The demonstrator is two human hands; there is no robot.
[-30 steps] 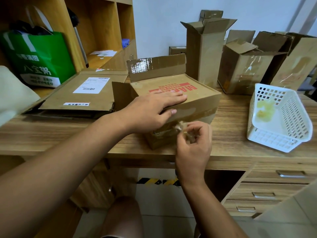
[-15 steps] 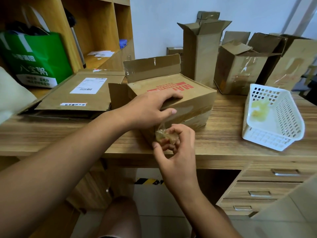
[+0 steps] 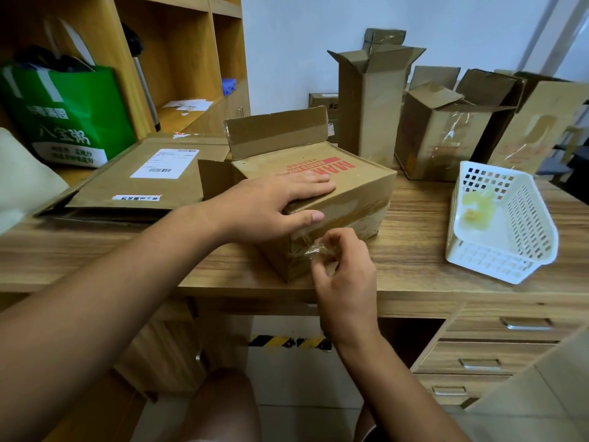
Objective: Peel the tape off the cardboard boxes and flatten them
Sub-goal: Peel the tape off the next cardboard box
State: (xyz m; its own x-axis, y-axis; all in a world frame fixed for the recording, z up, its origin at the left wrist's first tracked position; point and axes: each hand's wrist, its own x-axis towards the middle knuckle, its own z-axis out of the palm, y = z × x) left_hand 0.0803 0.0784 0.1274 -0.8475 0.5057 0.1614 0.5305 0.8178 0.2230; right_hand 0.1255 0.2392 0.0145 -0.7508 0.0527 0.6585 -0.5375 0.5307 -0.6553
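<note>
A brown cardboard box with red print lies near the desk's front edge, one flap raised at its back. My left hand rests flat on its top, thumb over the front edge. My right hand pinches a crumpled piece of clear tape at the box's near corner; the tape still joins the box's front face. A band of tape runs along that face.
A flattened box with a shipping label lies at the left. Several upright opened boxes stand at the back. A white plastic basket holding tape scraps sits at the right. Green bag and shelves at left; drawers below right.
My right hand has moved right and up along the box's front face with the tape bunched in its fingers. My left hand stays pressed on the box top.
</note>
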